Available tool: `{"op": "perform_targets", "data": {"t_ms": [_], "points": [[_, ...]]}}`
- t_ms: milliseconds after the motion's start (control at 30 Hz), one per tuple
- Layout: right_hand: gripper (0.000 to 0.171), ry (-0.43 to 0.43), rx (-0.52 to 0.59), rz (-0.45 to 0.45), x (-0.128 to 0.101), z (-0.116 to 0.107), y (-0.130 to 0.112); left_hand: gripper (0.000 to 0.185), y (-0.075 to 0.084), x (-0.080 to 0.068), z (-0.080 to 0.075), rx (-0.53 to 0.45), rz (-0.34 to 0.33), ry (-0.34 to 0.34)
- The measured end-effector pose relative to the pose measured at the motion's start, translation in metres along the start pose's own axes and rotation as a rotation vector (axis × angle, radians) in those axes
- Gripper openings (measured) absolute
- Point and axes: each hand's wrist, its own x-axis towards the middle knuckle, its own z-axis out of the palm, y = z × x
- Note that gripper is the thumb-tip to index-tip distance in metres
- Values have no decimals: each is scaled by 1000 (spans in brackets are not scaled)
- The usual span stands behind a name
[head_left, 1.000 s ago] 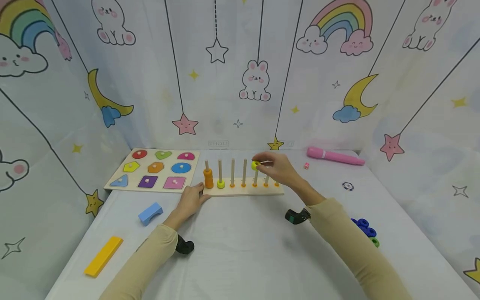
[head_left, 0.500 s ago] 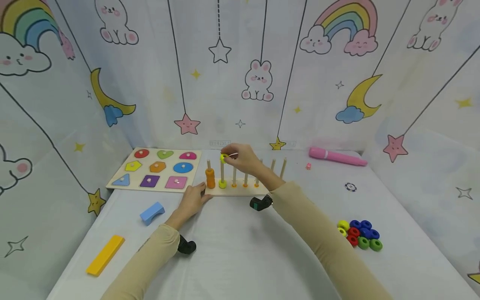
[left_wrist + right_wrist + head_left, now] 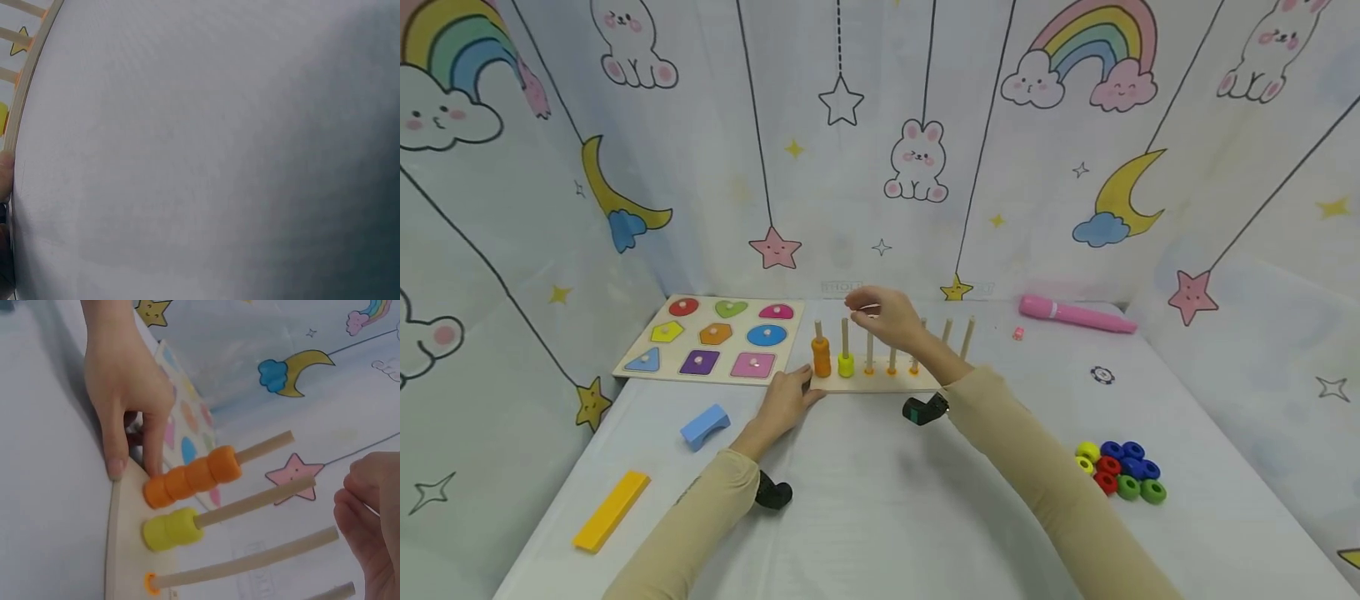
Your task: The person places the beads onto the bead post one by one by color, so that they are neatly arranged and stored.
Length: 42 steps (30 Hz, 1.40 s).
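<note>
A wooden peg board (image 3: pixel 872 383) with upright pegs stands in the middle of the table. Several orange rings (image 3: pixel 187 479) are stacked on its leftmost peg, and two yellow rings (image 3: pixel 172 529) sit at the bottom of the second. My left hand (image 3: pixel 784 406) holds the board's left end, thumb at the front edge and fingers behind. Above the second and third pegs is my right hand (image 3: pixel 887 321), its fingers loosely bent and holding nothing. In the right wrist view, the right fingertips (image 3: pixel 353 500) are just beyond the second peg's tip. The right hand and forearm partly cover the pegs further right.
A shape puzzle board (image 3: pixel 711 340) lies left of the peg board. Nearer on the left are a blue arch block (image 3: pixel 705 427) and a yellow plank (image 3: pixel 612 511). Loose coloured rings (image 3: pixel 1127 468) lie at right, with a pink pen-shaped object (image 3: pixel 1075 313) and poker chip (image 3: pixel 1102 375) behind.
My right hand carried a yellow ring leftward to the second peg and let it go. That ring now rests on the other yellow one. My left hand stayed at the board's end.
</note>
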Motion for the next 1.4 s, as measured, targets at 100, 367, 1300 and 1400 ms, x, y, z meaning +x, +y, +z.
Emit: {"op": "perform_targets", "data": {"t_ms": [100, 367, 1300, 1400], "points": [[22, 38, 77, 10, -14, -11, 1, 55, 1, 1, 0, 0, 15, 6], [21, 31, 213, 87, -79, -59, 2, 54, -1, 1, 1, -11, 3, 7], [27, -100, 2, 335, -301, -154, 87, 56, -3, 2, 3, 4, -8, -23], [29, -123, -28, 285, -304, -147, 87, 56, -2, 1, 3, -4, -20, -30]]}}
